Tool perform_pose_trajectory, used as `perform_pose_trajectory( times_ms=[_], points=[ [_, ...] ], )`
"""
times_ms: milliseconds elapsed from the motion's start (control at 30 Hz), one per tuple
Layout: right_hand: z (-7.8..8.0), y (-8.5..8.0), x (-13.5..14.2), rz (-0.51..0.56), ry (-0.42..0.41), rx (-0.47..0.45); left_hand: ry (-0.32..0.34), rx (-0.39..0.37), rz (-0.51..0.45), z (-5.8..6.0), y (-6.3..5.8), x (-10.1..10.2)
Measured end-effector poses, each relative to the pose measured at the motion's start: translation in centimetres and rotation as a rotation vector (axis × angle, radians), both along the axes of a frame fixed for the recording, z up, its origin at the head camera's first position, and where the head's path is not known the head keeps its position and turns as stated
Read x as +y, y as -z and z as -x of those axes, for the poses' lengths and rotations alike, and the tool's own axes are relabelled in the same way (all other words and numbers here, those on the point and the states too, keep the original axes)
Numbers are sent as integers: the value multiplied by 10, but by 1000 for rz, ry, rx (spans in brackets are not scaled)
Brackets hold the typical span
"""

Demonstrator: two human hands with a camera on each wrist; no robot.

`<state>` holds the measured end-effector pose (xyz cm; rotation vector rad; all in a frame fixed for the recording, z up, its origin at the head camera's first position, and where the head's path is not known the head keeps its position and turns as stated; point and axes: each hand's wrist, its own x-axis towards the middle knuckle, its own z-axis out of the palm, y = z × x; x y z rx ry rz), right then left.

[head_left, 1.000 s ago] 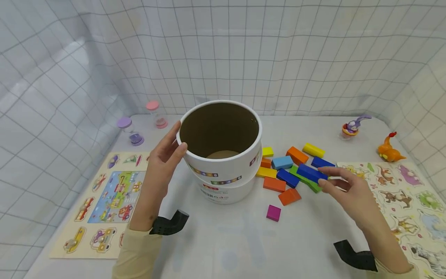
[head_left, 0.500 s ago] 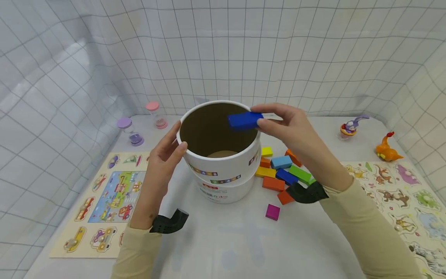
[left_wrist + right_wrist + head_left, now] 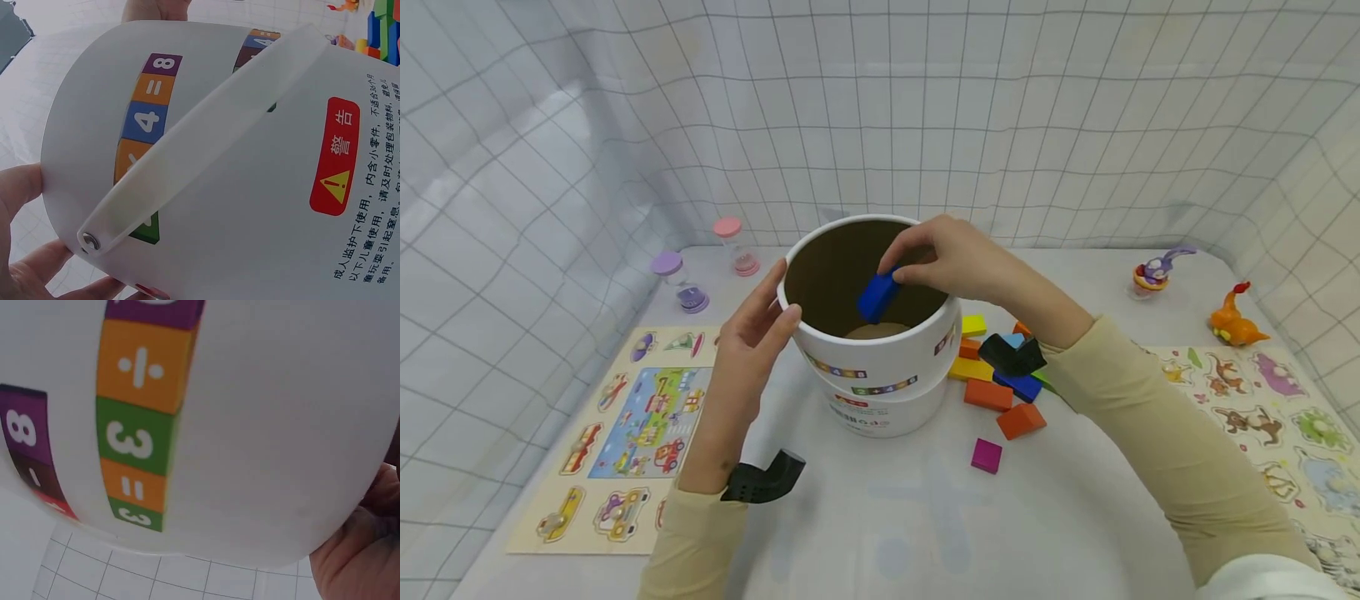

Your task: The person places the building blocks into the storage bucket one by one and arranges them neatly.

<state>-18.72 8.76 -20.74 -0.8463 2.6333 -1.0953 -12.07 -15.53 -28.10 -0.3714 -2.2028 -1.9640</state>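
A white bucket [image 3: 871,367] with printed sums on its side stands upright mid-table, mouth facing up. At its left rim, my left hand [image 3: 748,350] holds on, thumb towards the front and a finger further back; the left wrist view shows the thumb [image 3: 22,185] at the rim. My right hand [image 3: 955,260] reaches over the right rim and pinches a blue block [image 3: 877,297] by its upper end. This block hangs tilted inside the mouth, above the visible brown bottom. From the right wrist, the bucket wall [image 3: 269,437] hides the block, and only part of the hand [image 3: 356,556] shows.
Several coloured blocks [image 3: 988,395] lie right of the bucket, partly under my right forearm; a magenta block [image 3: 987,456] sits nearer. Puzzle boards lie left [image 3: 655,425] and right [image 3: 1262,400]. Two hourglasses [image 3: 681,283] stand back left, an orange toy [image 3: 1234,321] at right.
My right hand has carried the blue block from the pile leftward, over the rim and into the bucket's mouth, tipping it downward. My left hand stays at the rim.
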Motion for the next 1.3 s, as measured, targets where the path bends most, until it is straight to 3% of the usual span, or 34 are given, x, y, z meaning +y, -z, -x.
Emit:
perform_pose_trajectory(
  times_ms=[100, 167, 300, 433, 533, 700, 867, 967, 1033, 1133, 1300],
  points=[
    [-1, 1, -2, -33, 11, 26, 8, 6, -7, 0, 0, 0],
    [-1, 2, -2, 11, 28, 12, 11, 7, -14, 0, -1, 0],
    [-7, 9, 6, 238, 57, -60, 18, 8, -19, 0, -1, 1],
    [-25, 19, 28, 502, 106, -88, 25, 4, -26, 2, 1, 2],
    [-45, 33, 51, 574, 211, -61, 21, 1, -24, 2, 1, 2],
    [-72, 79, 91, 518, 392, -122, 9, 10, -29, 1, 1, 1],
    [-92, 138, 121, 483, 457, -254, 16, 9, -50, 0, 0, 0],
    [-102, 164, 129, 451, 487, -334, 15, 6, -59, 0, -1, 0],
    [-106, 176, 131, 414, 496, -367, 10, 5, -61, -1, -2, 1],
    [-110, 188, 129, 365, 445, -368, 10, 2, -65, -1, -2, 1],
    [-112, 196, 127, 232, 390, -277, 14, 4, -68, 0, -1, 2]
  ],
)
